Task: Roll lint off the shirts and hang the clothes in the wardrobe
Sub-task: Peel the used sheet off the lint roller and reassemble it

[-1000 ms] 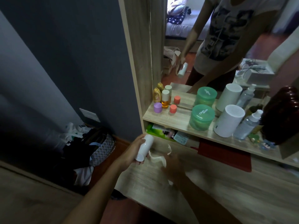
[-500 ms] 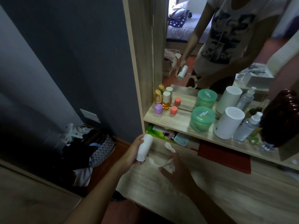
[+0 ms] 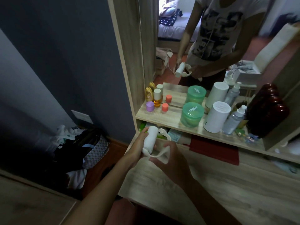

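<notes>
Left hand wrapped around a white cylindrical lint roller, held tilted over the near edge of the pale wood-grain surface. Right hand closed on a cream curved plastic handle piece that meets the roller's lower end; fingers curled tight around it.

Wooden shelf above the surface carries containers:
- two translucent green lidded tubs, the far one being the mirror image; contents not legible through the plastic
- white ribbed-top cylindrical canister, closed
- clear spray bottle with white nozzle, contents clear
- small bottle of amber liquid with white cap
- lilac round cap jar and coral round cap jar, both closed
- dark red ridged jar at the right end, opaque

On the floor left of the surface, a dark open bag holds bundled cloth; individual items cannot be told apart
</notes>
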The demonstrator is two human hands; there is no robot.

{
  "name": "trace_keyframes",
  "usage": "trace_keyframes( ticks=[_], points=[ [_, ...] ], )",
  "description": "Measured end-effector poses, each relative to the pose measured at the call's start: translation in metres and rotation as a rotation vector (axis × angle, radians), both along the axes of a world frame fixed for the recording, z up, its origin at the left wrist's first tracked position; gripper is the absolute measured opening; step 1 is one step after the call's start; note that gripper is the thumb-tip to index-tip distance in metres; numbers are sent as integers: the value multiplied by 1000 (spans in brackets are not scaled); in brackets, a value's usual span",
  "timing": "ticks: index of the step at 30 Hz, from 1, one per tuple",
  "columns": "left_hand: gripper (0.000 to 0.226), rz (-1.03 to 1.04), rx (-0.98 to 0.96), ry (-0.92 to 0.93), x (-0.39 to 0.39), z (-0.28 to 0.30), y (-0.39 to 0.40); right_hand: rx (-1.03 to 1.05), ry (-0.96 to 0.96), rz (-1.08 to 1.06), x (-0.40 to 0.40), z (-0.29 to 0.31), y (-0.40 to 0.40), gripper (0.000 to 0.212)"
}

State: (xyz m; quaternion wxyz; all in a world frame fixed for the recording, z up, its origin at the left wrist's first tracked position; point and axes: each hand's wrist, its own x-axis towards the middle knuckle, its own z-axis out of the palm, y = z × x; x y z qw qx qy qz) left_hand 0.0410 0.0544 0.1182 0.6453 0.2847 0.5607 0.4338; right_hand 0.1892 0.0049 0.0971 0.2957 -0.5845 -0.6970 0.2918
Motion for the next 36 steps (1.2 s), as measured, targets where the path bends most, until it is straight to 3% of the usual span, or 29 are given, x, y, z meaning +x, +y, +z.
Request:
trace_keyframes(
  ticks=[5, 16, 22, 32, 36],
  points=[
    [44, -4, -52, -174, -2, 1, -1, 57, -55, 25, 7, -1, 4, 73],
    [28, 57, 2, -189, -1, 2, -5, 73, -52, 9, 2, 5, 1, 74],
    [41, 51, 1, -202, -5, -5, -15, 33, -85, 14, 1, 13, -1, 82],
    [41, -107, 197, 79, -6, 10, -17, 91, -51, 9, -4, 14, -4, 81],
    [44, -68, 165, 110, -6, 7, -18, 9, 45, 109, 1, 18, 0, 83]
  ],
)
